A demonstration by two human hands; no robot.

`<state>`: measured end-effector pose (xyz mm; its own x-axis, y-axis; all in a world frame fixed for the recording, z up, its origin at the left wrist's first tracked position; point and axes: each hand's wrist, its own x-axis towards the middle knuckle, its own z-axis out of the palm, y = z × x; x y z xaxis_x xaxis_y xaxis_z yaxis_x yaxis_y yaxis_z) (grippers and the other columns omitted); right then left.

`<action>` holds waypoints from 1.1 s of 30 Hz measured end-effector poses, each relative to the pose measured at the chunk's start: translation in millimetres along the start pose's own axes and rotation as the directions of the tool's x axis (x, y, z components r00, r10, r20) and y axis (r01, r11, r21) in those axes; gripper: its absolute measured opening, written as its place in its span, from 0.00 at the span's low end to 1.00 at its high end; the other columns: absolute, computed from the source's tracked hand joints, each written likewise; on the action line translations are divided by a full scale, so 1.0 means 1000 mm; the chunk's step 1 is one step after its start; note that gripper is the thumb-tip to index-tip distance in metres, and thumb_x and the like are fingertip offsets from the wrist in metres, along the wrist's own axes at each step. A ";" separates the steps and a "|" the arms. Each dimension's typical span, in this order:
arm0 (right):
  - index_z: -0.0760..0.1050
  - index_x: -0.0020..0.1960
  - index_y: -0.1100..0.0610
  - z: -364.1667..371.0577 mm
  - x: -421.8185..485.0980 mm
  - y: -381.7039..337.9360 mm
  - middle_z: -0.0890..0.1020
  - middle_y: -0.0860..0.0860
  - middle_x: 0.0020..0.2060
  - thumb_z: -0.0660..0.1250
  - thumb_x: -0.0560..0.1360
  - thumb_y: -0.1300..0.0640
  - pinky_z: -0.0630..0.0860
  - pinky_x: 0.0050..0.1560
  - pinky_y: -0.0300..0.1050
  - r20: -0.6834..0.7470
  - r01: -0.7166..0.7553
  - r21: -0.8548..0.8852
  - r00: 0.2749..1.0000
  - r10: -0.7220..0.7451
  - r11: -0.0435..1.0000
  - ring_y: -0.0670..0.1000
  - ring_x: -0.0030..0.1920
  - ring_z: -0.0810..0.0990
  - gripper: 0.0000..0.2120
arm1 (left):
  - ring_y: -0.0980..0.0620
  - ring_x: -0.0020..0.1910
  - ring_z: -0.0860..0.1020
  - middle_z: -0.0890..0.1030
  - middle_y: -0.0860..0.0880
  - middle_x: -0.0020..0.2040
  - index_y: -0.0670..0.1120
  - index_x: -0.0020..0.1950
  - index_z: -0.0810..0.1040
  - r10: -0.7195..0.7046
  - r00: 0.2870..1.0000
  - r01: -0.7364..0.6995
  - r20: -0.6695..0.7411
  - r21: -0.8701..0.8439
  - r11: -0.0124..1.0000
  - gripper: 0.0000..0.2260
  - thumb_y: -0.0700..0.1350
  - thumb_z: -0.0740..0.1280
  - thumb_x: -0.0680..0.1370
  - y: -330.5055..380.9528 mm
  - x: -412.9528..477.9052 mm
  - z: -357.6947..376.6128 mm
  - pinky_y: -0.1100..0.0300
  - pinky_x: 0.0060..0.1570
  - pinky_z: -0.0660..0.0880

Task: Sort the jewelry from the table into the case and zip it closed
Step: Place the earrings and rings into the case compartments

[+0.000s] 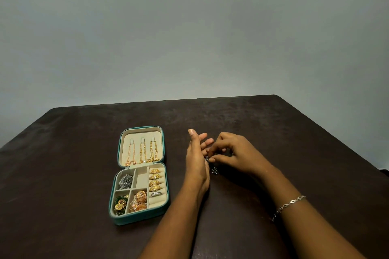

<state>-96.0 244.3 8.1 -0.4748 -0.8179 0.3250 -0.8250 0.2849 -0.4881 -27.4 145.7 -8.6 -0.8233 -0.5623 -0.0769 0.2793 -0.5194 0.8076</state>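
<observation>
Grip, right hand: I see the right hand (233, 153) with its fingertips curled, pinching a small dark silver earring (207, 159) just above the table. A second dark bit (214, 170) sits just below it, and I cannot tell whether the two are joined.
Grip, left hand: the left hand (196, 160) stands on its edge with fingers straight and relaxed. Its palm faces the earring, and I see nothing in it.
Case: the teal jewelry case (117, 219) lies unzipped and flat on the dark table (273, 132), with three chains (143, 152) hung in its lid.
Tray: gold rings (155, 180) fill the right strip. A silver cluster (125, 181) sits in the far left compartment, and the narrow compartment (141, 178) beside it looks bare.
Relation that matters: the case lies to the left of the pinch, with the left hand upright between them. The left hand is the nearer one to the case.
Judgement: I expect the earring must pass over or round that palm, likely to join the silver cluster.
Left to do: zipping is not yet begun.
</observation>
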 end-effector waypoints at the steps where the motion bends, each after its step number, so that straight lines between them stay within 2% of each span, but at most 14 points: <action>1: 0.81 0.46 0.52 0.001 0.001 0.000 0.75 0.49 0.40 0.71 0.70 0.52 0.67 0.40 0.38 0.003 0.005 -0.021 1.000 -0.005 1.000 0.43 0.41 0.71 0.06 | 0.53 0.34 0.80 0.77 0.43 0.46 0.41 0.57 0.72 0.001 1.000 -0.001 0.003 -0.005 1.000 0.24 0.59 0.51 0.78 0.000 0.000 0.000 0.65 0.28 0.75; 4: 0.81 0.45 0.54 0.003 0.002 0.000 0.75 0.51 0.40 0.70 0.72 0.54 0.66 0.39 0.38 -0.016 0.001 -0.006 1.000 -0.001 1.000 0.43 0.40 0.71 0.05 | 0.50 0.40 0.80 0.78 0.41 0.49 0.42 0.56 0.73 0.008 1.000 -0.008 0.004 0.009 1.000 0.23 0.59 0.51 0.78 -0.001 -0.001 0.000 0.61 0.37 0.77; 6: 0.80 0.44 0.54 0.002 0.001 0.002 0.76 0.51 0.41 0.69 0.72 0.56 0.68 0.39 0.38 -0.049 -0.036 0.103 0.998 0.041 0.994 0.44 0.40 0.73 0.02 | 0.49 0.43 0.79 0.78 0.41 0.48 0.43 0.53 0.74 0.036 0.999 -0.036 -0.010 0.016 0.999 0.19 0.56 0.51 0.80 -0.003 -0.001 0.000 0.59 0.43 0.76; 8: 0.79 0.42 0.52 0.000 0.000 0.005 0.77 0.52 0.41 0.68 0.73 0.59 0.70 0.42 0.39 -0.099 -0.066 0.254 0.991 0.094 0.965 0.47 0.41 0.75 0.02 | 0.50 0.41 0.77 0.78 0.42 0.43 0.44 0.50 0.74 0.082 0.997 -0.081 -0.002 0.040 0.996 0.15 0.50 0.52 0.81 -0.003 0.000 -0.001 0.61 0.43 0.74; 10: 0.77 0.42 0.56 -0.003 -0.001 0.006 0.77 0.52 0.38 0.66 0.74 0.62 0.71 0.39 0.35 -0.151 -0.068 0.417 0.978 0.143 0.906 0.45 0.38 0.76 0.04 | 0.53 0.40 0.77 0.78 0.45 0.40 0.44 0.47 0.76 0.119 0.992 -0.124 0.051 0.110 0.986 0.11 0.43 0.54 0.81 -0.003 -0.002 -0.003 0.64 0.41 0.74; 12: 0.76 0.42 0.60 -0.006 -0.001 0.005 0.76 0.51 0.35 0.63 0.75 0.66 0.69 0.35 0.32 -0.174 -0.054 0.570 0.967 0.185 0.820 0.42 0.35 0.74 0.05 | 0.55 0.40 0.77 0.80 0.46 0.40 0.43 0.45 0.77 0.144 0.982 -0.164 0.118 0.179 0.970 0.09 0.36 0.58 0.79 -0.002 -0.005 -0.004 0.64 0.40 0.75; 14: 0.75 0.41 0.60 -0.007 -0.001 0.005 0.75 0.51 0.34 0.62 0.75 0.67 0.68 0.33 0.33 -0.179 -0.037 0.644 0.964 0.198 0.764 0.43 0.32 0.72 0.06 | 0.55 0.41 0.79 0.81 0.47 0.42 0.44 0.45 0.78 0.168 0.971 -0.203 0.173 0.208 0.957 0.08 0.32 0.62 0.76 0.000 -0.009 -0.003 0.65 0.41 0.76; 17: 0.75 0.41 0.60 -0.008 0.000 0.008 0.76 0.49 0.34 0.62 0.75 0.67 0.71 0.35 0.33 -0.179 -0.013 0.683 0.966 0.185 0.730 0.42 0.33 0.74 0.07 | 0.54 0.44 0.79 0.81 0.47 0.42 0.43 0.45 0.78 0.202 0.959 -0.242 0.201 0.200 0.949 0.09 0.30 0.66 0.72 0.001 -0.011 -0.002 0.65 0.43 0.76; 21: 0.75 0.42 0.62 -0.004 -0.001 0.006 0.77 0.49 0.35 0.63 0.75 0.65 0.71 0.34 0.33 -0.164 -0.006 0.717 0.970 0.178 0.697 0.42 0.34 0.74 0.04 | 0.50 0.43 0.79 0.80 0.45 0.40 0.42 0.42 0.77 0.236 0.954 -0.270 0.184 0.192 0.944 0.06 0.32 0.67 0.72 0.002 -0.012 -0.002 0.61 0.44 0.77; 27: 0.78 0.51 0.57 0.002 -0.004 0.015 0.77 0.53 0.38 0.63 0.74 0.67 0.75 0.39 0.40 -0.199 -0.037 0.802 0.924 0.325 0.596 0.47 0.38 0.76 0.10 | 0.58 0.36 0.77 0.78 0.47 0.37 0.42 0.41 0.77 0.299 0.945 -0.323 0.136 0.215 0.922 0.06 0.32 0.67 0.72 0.004 -0.013 0.000 0.68 0.36 0.75; 29: 0.78 0.49 0.60 0.005 -0.006 0.015 0.78 0.58 0.39 0.63 0.73 0.69 0.75 0.41 0.42 -0.196 -0.041 0.821 0.917 0.349 0.570 0.52 0.40 0.77 0.09 | 0.59 0.36 0.78 0.80 0.48 0.38 0.42 0.43 0.79 0.325 0.936 -0.349 0.135 0.240 0.906 0.06 0.32 0.67 0.72 0.003 -0.015 0.000 0.68 0.37 0.75; 33: 0.77 0.45 0.62 0.009 -0.008 0.013 0.80 0.56 0.39 0.64 0.72 0.70 0.76 0.39 0.41 -0.173 -0.054 0.837 0.918 0.356 0.545 0.52 0.39 0.78 0.06 | 0.57 0.39 0.80 0.82 0.50 0.38 0.45 0.43 0.80 0.349 0.927 -0.374 0.136 0.321 0.870 0.07 0.33 0.68 0.73 0.001 -0.019 -0.001 0.66 0.41 0.76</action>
<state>-99.5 250.2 -8.2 -0.7828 -0.5631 0.2649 -0.1676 -0.2191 -0.9612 -11.2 154.7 -7.2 -0.7330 -0.6155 0.2898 0.3926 -0.0348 0.9190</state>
